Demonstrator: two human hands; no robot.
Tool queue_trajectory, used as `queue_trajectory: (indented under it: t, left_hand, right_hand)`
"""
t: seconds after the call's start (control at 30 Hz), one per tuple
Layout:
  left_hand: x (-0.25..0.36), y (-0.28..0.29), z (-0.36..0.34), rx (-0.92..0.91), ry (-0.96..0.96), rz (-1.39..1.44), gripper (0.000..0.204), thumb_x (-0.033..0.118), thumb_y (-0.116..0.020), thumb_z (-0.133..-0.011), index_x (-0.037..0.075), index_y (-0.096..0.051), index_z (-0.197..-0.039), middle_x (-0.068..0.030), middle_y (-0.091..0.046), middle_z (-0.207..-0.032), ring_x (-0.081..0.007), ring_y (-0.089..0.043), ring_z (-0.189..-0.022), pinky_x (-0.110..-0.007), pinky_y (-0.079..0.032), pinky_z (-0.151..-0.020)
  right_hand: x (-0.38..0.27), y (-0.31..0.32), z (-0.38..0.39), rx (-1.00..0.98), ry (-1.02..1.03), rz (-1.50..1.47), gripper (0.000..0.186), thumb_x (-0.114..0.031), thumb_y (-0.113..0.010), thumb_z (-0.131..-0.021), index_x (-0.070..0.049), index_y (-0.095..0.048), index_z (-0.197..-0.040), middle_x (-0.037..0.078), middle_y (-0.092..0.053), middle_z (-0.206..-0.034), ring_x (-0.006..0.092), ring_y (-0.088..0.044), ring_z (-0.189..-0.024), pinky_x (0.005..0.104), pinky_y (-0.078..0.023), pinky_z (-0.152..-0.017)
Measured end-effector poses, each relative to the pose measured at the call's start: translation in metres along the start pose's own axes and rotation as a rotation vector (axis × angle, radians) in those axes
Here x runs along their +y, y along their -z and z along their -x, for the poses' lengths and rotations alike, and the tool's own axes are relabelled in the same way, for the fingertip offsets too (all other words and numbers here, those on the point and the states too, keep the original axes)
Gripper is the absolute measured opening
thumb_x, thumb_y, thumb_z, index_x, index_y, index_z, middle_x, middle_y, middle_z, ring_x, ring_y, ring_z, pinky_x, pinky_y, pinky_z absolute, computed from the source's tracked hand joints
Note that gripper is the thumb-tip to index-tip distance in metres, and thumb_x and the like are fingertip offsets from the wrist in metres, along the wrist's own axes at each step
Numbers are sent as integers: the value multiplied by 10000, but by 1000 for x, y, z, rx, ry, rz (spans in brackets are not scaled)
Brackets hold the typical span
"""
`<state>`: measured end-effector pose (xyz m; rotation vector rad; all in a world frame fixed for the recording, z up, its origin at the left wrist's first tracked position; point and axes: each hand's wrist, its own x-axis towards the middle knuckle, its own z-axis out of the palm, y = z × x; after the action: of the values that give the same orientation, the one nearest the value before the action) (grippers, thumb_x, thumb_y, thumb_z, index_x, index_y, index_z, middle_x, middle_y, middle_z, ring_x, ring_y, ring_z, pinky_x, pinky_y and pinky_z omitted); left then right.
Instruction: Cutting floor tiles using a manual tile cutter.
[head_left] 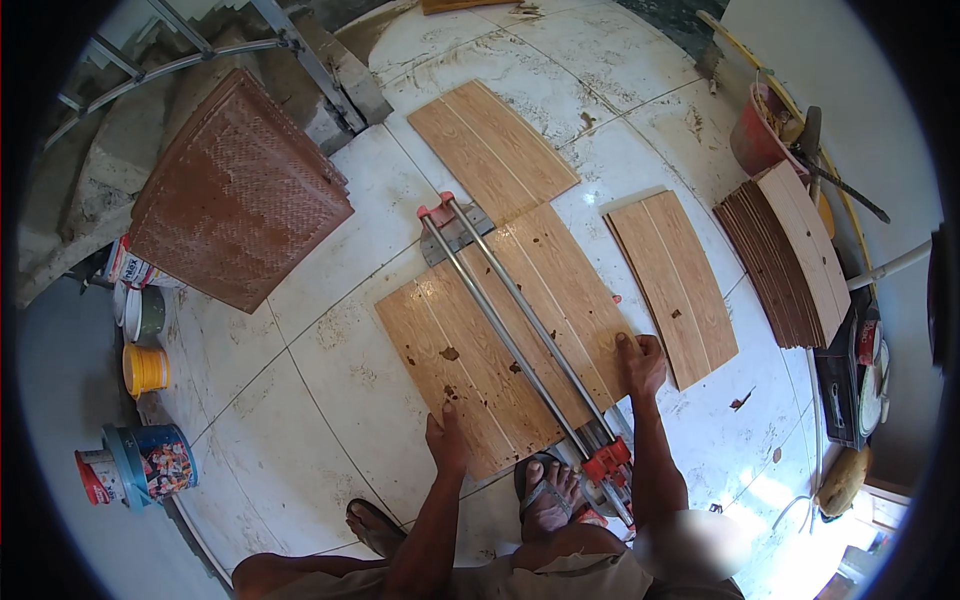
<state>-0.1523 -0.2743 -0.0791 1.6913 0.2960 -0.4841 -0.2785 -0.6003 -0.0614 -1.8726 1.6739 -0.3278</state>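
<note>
A large wood-look tile (425,320), spotted with brown dirt, lies askew under the two steel rails of a manual tile cutter (500,320). My left hand (447,440) grips the tile's near left edge, thumb on top and fingers partly hidden below. At the right edge, my right hand (643,362) holds the same tile, its thumb pressed on the surface. The cutter's red carriage (607,460) sits at the near end of the rails, beside my foot. Its far end has red caps over a grey metal base (458,235).
Another wood-look tile (490,145) lies beyond the cutter, and a narrower tile piece (672,285) to the right. Farther right stand a tile stack (785,260) and a red bucket (757,135). Brown tiles (240,190) lean at the left near stairs, with paint buckets (165,460) below.
</note>
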Motion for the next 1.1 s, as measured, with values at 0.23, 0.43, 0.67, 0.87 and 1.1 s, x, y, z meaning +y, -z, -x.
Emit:
queue_trajectory:
  t: [0.23, 0.43, 0.67, 0.87, 1.1]
  left_hand:
    - [0, -4, 1, 1, 42, 34, 486, 423, -590, -1022, -28, -564, -1203, -104, -648, -1100, -166, -594, -969, -330, -480, -908]
    - [2, -9, 3, -13, 65, 41, 498, 420, -568, -1038, -23, -542, -1263, -94, -640, -1154, -155, -589, -1023, -324, -468, -945]
    - [-5, -6, 1, -20, 115, 180, 460, 375, -607, -1024, -24, -557, -1248, -92, -640, -1173, -166, -603, -1026, -327, -487, -937]
    - [3, -1, 3, -172, 288, 434, 522, 378, -649, -1000, 9, -512, -1343, -89, -632, -1242, -194, -609, -1130, -358, -502, -986]
    - [-5, 1, -2, -206, 298, 508, 511, 361, -646, -1001, 29, -491, -1357, -90, -630, -1237, -216, -641, -1097, -383, -554, -927]
  right_hand:
    - [2, -1, -8, 16, 43, -67, 533, -538, -782, -793, -32, -717, -949, 150, -733, -862, 292, -705, -800, 423, -530, -739]
    - [3, -2, -14, 22, 51, -71, 520, -531, -786, -789, -46, -722, -967, 145, -739, -889, 290, -708, -815, 414, -535, -761]
    - [5, -5, -20, 32, 98, -39, 512, -533, -775, -796, -59, -716, -979, 132, -740, -880, 285, -710, -818, 415, -535, -764]
    - [6, -1, -29, -57, 60, -50, 519, -546, -777, -791, -53, -714, -940, 114, -731, -832, 258, -698, -761, 407, -523, -719]
    - [13, -9, -31, -11, 102, -56, 523, -541, -782, -791, -37, -710, -911, 116, -723, -806, 248, -685, -725, 398, -518, -691]
